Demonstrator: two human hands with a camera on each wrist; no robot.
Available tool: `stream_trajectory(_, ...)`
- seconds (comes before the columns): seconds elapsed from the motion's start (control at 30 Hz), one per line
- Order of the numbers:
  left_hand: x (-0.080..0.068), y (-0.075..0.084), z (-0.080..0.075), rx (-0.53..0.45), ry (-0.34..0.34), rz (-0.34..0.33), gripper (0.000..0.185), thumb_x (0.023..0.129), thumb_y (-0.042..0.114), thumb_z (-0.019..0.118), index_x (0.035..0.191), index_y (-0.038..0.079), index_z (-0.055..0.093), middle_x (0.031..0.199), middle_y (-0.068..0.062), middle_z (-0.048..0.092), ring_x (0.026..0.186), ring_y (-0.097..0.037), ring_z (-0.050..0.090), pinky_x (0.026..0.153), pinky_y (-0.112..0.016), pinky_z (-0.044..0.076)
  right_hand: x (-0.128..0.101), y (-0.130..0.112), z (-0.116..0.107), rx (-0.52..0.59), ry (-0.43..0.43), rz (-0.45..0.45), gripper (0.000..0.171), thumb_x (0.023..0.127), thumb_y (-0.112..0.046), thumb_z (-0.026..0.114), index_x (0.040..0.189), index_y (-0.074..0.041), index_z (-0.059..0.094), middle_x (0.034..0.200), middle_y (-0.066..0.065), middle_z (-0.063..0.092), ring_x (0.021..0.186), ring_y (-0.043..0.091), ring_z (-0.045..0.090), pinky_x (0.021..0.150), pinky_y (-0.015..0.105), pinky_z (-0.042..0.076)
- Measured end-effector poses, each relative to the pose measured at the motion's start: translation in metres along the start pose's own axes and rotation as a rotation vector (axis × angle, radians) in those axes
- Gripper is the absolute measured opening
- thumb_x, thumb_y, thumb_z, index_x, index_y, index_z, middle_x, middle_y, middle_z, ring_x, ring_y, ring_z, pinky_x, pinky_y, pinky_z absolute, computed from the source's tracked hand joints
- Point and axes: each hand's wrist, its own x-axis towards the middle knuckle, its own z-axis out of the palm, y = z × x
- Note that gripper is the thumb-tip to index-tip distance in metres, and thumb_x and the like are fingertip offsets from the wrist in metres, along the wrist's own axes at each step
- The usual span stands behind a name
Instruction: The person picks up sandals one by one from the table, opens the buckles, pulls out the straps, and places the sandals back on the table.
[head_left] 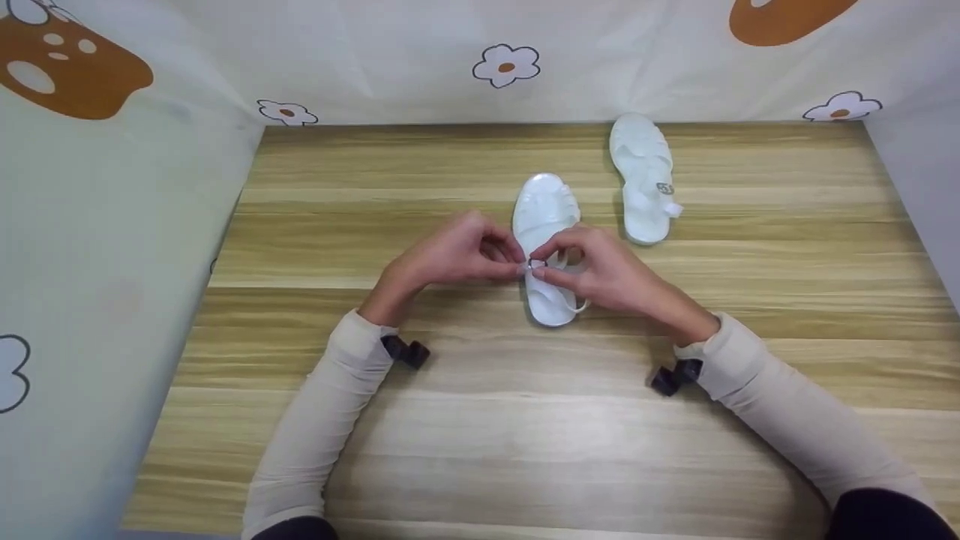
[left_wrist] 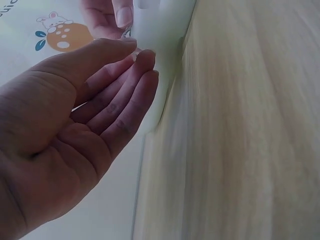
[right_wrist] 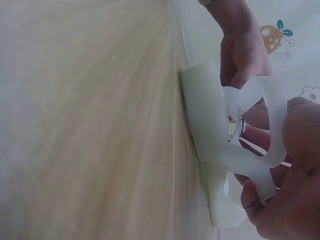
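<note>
A white sandal (head_left: 546, 206) lies sole down on the wooden table, toe pointing away from me. At its ankle strap (right_wrist: 276, 117) both hands meet over the inner side. With thumb and fingertips, my left hand (head_left: 465, 251) pinches the strap's end beside a small metal buckle (head_left: 537, 264). From the other side my right hand (head_left: 611, 270) pinches the strap at the buckle between thumb and index finger. The left wrist view has the left hand (left_wrist: 85, 100) hiding most of the strap end. In the right wrist view the strap loops in front of the right hand (right_wrist: 300, 165).
A second white sandal (head_left: 645, 180) lies farther back to the right, with a printed mark and its strap end sticking out. Light cloth walls (head_left: 420, 67) with flower prints border the wooden table (head_left: 525, 442) at the back and sides.
</note>
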Motion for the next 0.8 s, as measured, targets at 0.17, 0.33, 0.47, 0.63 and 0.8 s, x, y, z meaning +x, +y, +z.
stream_trajectory(0.17,0.0003,0.0022,0.0005,-0.022,0.005,0.006,0.012,0.095,0.018,0.084,0.102,0.008,0.083,0.095,-0.004,0.082,0.089,-0.013,0.078,0.082,-0.029,0.066,0.0009,0.0016,0.0016,0.0,0.023,-0.021,0.018,0.096,-0.025,0.085,0.111,-0.016,0.084,0.109,-0.003,0.08,0.103,0.018,0.066,0.09,0.038,0.052)
stream_trajectory(0.33,0.0005,0.0052,0.0024,-0.025,0.015,0.03,0.012,0.095,0.016,0.084,0.102,0.007,0.083,0.095,-0.006,0.082,0.087,-0.014,0.078,0.082,-0.03,0.066,0.0016,0.0013,0.004,-0.008,0.065,-0.067,0.017,0.095,-0.026,0.087,0.11,-0.018,0.085,0.107,-0.005,0.082,0.103,0.017,0.069,0.09,0.037,0.053)
stream_trajectory(0.47,0.0005,0.0046,0.0033,-0.033,0.016,0.043,0.013,0.095,0.017,0.084,0.103,0.007,0.083,0.096,-0.005,0.083,0.088,-0.014,0.079,0.082,-0.029,0.066,0.0012,0.0005,0.0035,0.006,0.07,-0.069,0.017,0.095,-0.028,0.087,0.11,-0.019,0.086,0.107,-0.005,0.082,0.103,0.016,0.069,0.089,0.037,0.053)
stream_trajectory(0.63,-0.0013,-0.0005,0.0018,-0.094,-0.01,0.015,0.014,0.095,0.015,0.084,0.106,0.007,0.083,0.099,-0.005,0.083,0.091,-0.015,0.08,0.084,-0.029,0.066,0.0002,-0.0016,-0.0009,0.017,0.041,-0.02,0.015,0.096,-0.03,0.085,0.108,-0.021,0.084,0.105,-0.006,0.081,0.096,0.016,0.065,0.081,0.033,0.051)
stream_trajectory(0.8,-0.0013,-0.0025,0.0009,-0.093,-0.015,0.004,0.013,0.095,0.015,0.084,0.106,0.008,0.083,0.099,-0.004,0.083,0.092,-0.014,0.08,0.084,-0.029,0.066,0.0001,-0.0024,-0.003,0.006,0.036,-0.014,0.014,0.097,-0.029,0.084,0.106,-0.02,0.084,0.104,-0.006,0.081,0.092,0.015,0.065,0.076,0.032,0.052)
